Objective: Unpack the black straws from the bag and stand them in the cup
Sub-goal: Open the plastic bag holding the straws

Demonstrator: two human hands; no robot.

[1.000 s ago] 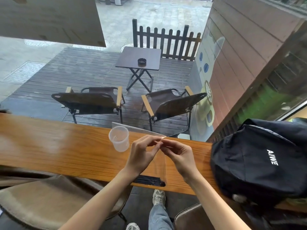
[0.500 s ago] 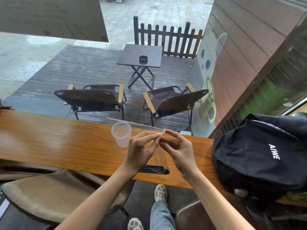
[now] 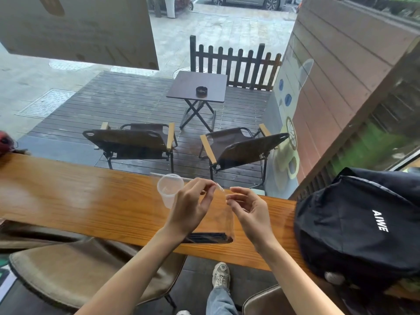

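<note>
You're at the opening step: bag is clear plastic, hanging upright over the wooden counter, top edge up between your hands; black straws lie bunched at its bottom, none out yet; cup stands upright on the counter, just beside your left hand, looks empty. Left hand: thumb and forefinger pinched on the bag's top strip. Right hand: fingers curled, tips at the bag's edge, but can't tell if they're actually clamped on the film or just off it. Next, I judge, you need both sides of the mouth parted, then fingers down inside for the straws; thin film is slippery, grip may slide. Black backpack sits to your right.
</note>
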